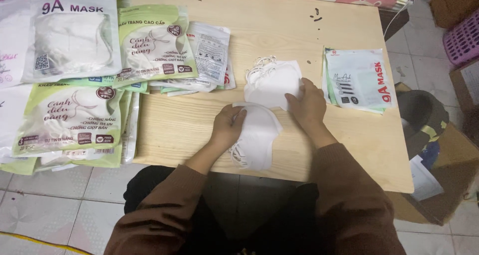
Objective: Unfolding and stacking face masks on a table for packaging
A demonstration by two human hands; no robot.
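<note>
Materials on a pale wooden table (pixel 319 40).

Matt, smooth-grained wood; soft, matt white fabric masks (pixel 259 135) at 6 o'clock; glossy clear-and-green plastic packets (pixel 70 118) at 9 o'clock; glossy white packets (pixel 359 78) at 3 o'clock; brown knitted cloth sleeves (pixel 349 195).

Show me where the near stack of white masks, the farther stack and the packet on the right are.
Near mask stack (pixel 259 135), head view: middle of the top mask's cloth.
Far mask stack (pixel 272 83), head view: bare white centre.
Right packet (pixel 359 78), head view: middle of its clear front.
</note>
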